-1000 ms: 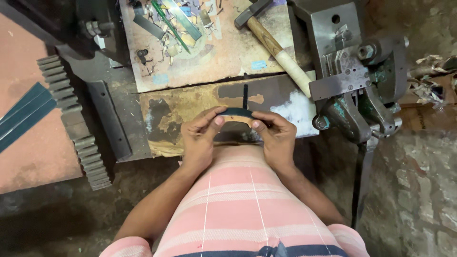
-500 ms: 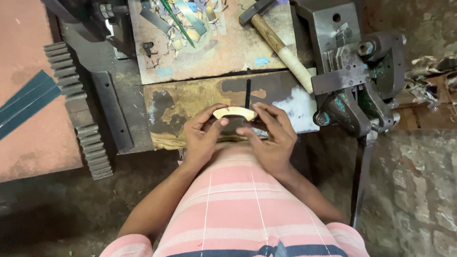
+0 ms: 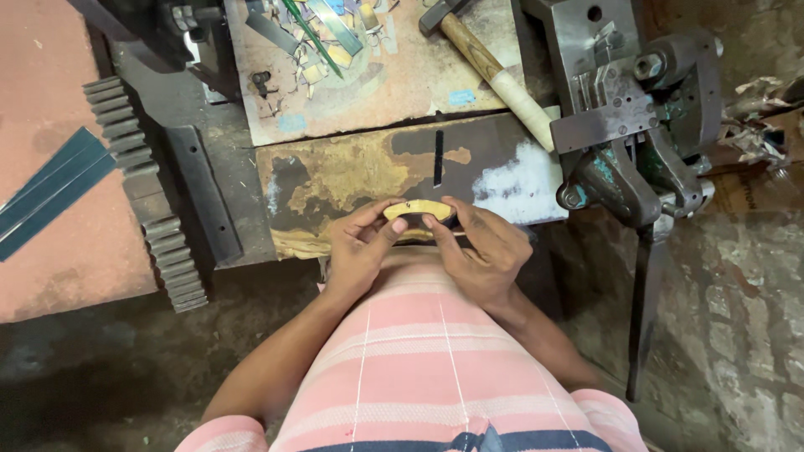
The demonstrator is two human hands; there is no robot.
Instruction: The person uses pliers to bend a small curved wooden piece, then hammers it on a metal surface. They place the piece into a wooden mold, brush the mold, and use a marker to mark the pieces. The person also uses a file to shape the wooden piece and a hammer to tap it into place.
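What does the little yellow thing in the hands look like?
Find the worn workbench below the hammer. At its near edge, both hands hold a small curved piece between their fingers. It is pale yellow and crescent-shaped, unlike the dark metal parts around it.

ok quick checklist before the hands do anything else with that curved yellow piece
1. Both hands on the piece: ok. The left hand and right hand pinch the curved yellow piece from either end.
2. Piece supported: ok. It sits at the near edge of the worn work plate.
3. Space ahead: ok. The thin dark strip lies apart from the fingers.
4. Hammer out of the way: ok. It rests further back, its handle pointing toward the right.
5. Clear of the heavy metal press: ok. It stands off to the right of both hands.
6. Underside of the piece: cannot tell, the fingers hide it.
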